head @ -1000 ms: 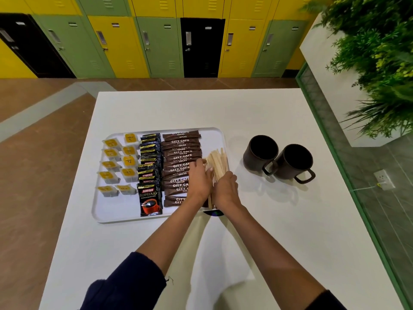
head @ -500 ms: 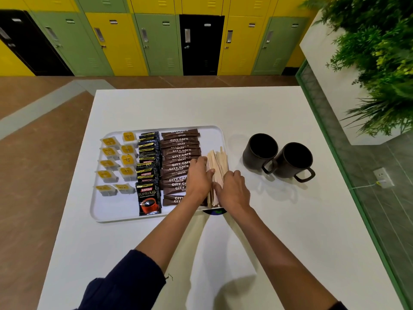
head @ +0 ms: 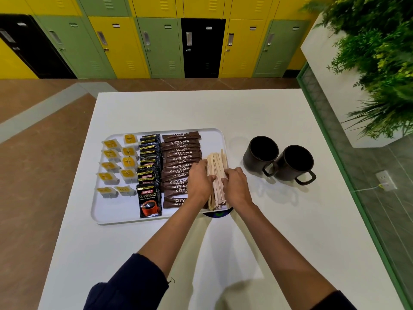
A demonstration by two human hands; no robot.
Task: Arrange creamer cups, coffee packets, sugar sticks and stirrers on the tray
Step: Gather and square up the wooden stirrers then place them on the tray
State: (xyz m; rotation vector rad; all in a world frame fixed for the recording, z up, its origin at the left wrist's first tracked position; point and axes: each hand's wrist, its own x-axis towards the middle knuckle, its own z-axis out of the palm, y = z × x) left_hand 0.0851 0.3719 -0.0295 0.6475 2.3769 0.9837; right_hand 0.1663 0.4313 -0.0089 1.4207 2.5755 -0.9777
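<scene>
A white table (head: 257,113) stands before a wall of yellow, green and black lockers (head: 156,41), with a planter of greenery (head: 375,63) to one side. On the table sits a white tray (head: 107,217), and everything else is placed from it. Along the tray's left part lie the creamer cups (head: 118,162) in two loose columns; next inward the coffee packets (head: 149,173) overlap in a row; past them the sugar sticks (head: 178,157) are stacked crosswise. By the tray's right rim lies the bundle of stirrers (head: 215,173), its long axis running from the near rim toward the far one. Off the tray to the right stand two dark mugs (head: 279,162), well apart from the bundle.

The left hand (head: 199,182) presses against the bundle's left flank and the right hand (head: 237,186) against its right flank, fingers curled inward so the sticks are squeezed between them rather than lifted. Both hands are equally near, at the bundle's middle. The far ends fan out slightly, so the step looks like squaring the bundle parallel to the right rim; the task seems close to done. Any sliding push would need to follow that long axis, or the sticks could splay onto the sugar sticks.
</scene>
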